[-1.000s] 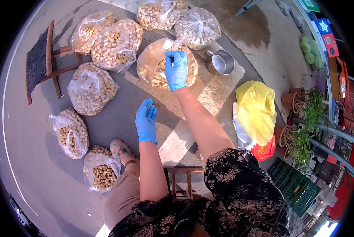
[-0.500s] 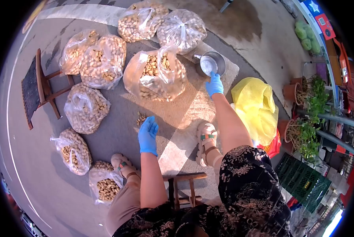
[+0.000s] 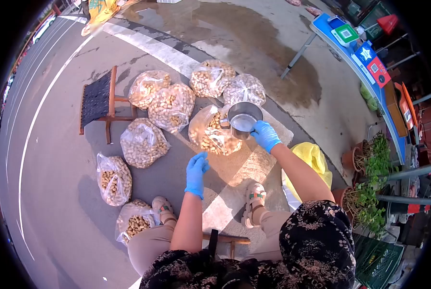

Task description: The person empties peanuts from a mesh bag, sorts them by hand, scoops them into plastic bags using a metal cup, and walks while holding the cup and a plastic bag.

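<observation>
My right hand (image 3: 265, 136), in a blue glove, grips the rim of a metal cup (image 3: 243, 118) on its right side. The cup is at the right edge of an open plastic bag of peanuts (image 3: 210, 137) and covers part of it. Below that bag, my left hand (image 3: 196, 174), also blue-gloved, hangs over the pavement with its fingers bent together; whether anything is between them is too small to tell.
Several more peanut bags (image 3: 144, 143) curve around the left and back. A low chair (image 3: 98, 101) stands at the left. Right are a yellow mesh bag (image 3: 313, 161), potted plants (image 3: 376, 166) and a blue-edged table (image 3: 386, 108). A wooden stool (image 3: 232, 239) is below me.
My right hand went from the open bag to the cup, and the cup has moved left to the bag's edge. My left hand remains low near the bag. The view has shifted, showing more road.
</observation>
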A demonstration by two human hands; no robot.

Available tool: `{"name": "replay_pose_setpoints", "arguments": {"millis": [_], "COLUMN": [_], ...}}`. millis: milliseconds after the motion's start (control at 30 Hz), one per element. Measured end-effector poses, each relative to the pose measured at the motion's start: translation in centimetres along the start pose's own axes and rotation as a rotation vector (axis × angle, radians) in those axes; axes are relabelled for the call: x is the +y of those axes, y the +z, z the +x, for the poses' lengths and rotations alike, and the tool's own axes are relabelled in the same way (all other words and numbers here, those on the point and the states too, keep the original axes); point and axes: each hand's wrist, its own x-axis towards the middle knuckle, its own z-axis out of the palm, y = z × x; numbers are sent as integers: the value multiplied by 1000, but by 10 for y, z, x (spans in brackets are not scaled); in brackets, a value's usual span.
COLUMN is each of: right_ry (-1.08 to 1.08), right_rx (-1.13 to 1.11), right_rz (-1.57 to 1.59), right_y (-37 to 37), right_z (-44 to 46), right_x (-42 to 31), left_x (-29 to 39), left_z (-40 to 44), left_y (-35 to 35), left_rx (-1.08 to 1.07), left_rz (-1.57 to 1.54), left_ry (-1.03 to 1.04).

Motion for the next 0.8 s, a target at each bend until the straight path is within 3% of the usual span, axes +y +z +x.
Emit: {"name": "replay_pose_setpoints", "arguments": {"millis": [167, 367, 433, 500, 567, 667, 767, 800], "right_ry": [-429, -787, -863, -866, -906, -692, -247, -90], "right_rx": [-12, -32, -25, -18, -19, 42, 452, 421], "right_rz": [75, -205, -123, -46, -34, 300, 526, 694], "right_y": [-82, -119, -130, -131, -137, -133, -115, -100], "right_z": [-20, -57, -63, -72, -81, -94, -94, -88], "right_x": [-153, -283, -297, -296, -298, -298, -300, -298], "left_x": [84, 180, 184, 191, 198, 184, 184, 182], "left_z": [-34, -122, -125, -142, -161, -157, -155, -148], "left_y": [-11, -60, -91, -97, -92, -97, -73, -71], "left_rx": [175, -91, -315, -365, -423, -433, -265, -247], "left_rz": [674, 134, -114, -265, -243, -207, -147, -134], "left_ry": [819, 239, -14, -190, -216, -195, -74, -78]}}
